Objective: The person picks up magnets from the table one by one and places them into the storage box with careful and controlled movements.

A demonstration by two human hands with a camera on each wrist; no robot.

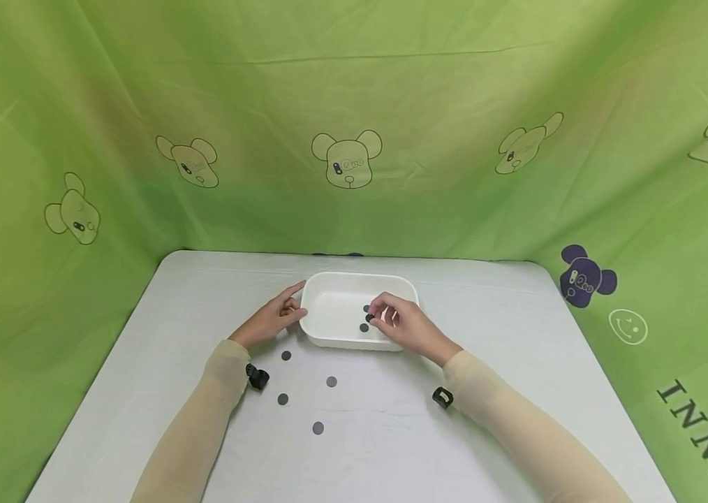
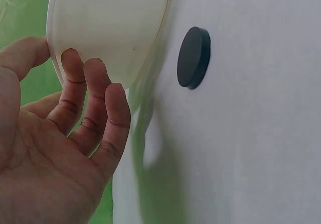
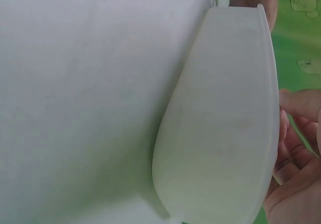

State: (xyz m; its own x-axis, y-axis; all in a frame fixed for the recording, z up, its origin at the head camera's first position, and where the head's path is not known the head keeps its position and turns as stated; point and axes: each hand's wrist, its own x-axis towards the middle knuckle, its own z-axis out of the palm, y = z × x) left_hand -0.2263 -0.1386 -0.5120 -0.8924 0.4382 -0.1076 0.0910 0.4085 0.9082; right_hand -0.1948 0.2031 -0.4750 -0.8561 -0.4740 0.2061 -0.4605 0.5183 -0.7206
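Note:
A white oblong tub (image 1: 335,344) with rounded corners stands toward the back of the table. At its left end, my left hand (image 1: 271,320) rests with the thumb tip at the rim; the fingers are loosely bent beside the outer wall in the left wrist view. My right hand (image 1: 413,327) reaches over the tub's right side and pinches a small dark disc (image 1: 370,318) between thumb and fingertips. Inside the tub lie two more dark discs, one farther back (image 1: 366,308) and one nearer (image 1: 364,327). In the right wrist view the tub wall (image 3: 215,118) hides the pinched disc.
Several dark round discs lie on the white table in front of the tub, one of them (image 2: 193,58) close to my left hand. Green printed cloth (image 1: 354,91) hangs around the table's back and sides. Each sleeve carries a black wrist device.

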